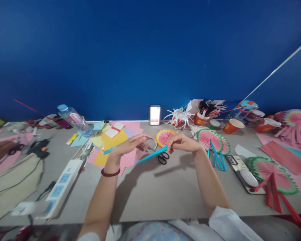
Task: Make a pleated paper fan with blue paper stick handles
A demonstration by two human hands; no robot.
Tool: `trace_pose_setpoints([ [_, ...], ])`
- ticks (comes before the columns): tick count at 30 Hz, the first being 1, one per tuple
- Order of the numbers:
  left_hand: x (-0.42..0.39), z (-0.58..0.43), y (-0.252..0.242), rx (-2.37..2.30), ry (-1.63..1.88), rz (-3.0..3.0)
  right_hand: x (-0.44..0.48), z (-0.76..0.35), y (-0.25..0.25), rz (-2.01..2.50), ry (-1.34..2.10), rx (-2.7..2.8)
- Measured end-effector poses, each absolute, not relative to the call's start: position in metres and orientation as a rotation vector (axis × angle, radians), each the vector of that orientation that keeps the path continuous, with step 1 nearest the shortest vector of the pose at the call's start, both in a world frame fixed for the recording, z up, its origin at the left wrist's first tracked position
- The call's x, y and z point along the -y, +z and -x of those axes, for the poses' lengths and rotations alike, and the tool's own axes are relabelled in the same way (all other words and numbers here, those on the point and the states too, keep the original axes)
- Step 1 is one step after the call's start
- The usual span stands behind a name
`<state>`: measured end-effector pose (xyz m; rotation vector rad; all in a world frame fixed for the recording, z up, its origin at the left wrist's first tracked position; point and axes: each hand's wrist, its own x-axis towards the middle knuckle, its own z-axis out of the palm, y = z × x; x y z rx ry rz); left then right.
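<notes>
My left hand [132,144] curves its fingers around the near side of a roll of clear tape [154,143], over pink and yellow paper sheets. Between the fingers and thumb of my right hand [182,142] is one end of a blue paper strip [150,155]. The strip slants down to the left above the table. Black-handled scissors [163,158] lie under it, their blades partly hidden. Behind my right hand is a yellow-edged pink folded paper fan [165,136]. A green-edged pink fan [210,140] with blue strips lies to the right.
A phone [155,115] stands against the blue wall. At left are a water bottle [75,118], a power strip [65,184] and another person's hand [1,151]. Paper cups [233,126], a mouse [248,177] and a red-stripped fan [272,172] are at right.
</notes>
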<state>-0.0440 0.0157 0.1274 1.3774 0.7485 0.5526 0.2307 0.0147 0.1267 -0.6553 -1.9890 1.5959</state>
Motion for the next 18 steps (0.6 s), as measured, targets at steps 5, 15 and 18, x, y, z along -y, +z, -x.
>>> trace_pose_setpoints([
  [5, 0.001, 0.003, 0.126, -0.57, 0.417, -1.381, -0.014, -0.22, 0.121, 0.657, 1.695, 2.088],
  [15, 0.0, -0.001, 0.124, -0.64, 0.477, -1.306, -0.006, -0.212, 0.125, 0.865, 1.345, 1.979],
  [18, 0.0, -0.002, 0.124, -0.66, 0.503, -1.327, -0.007, -0.209, 0.124, 0.901, 1.248, 1.996],
])
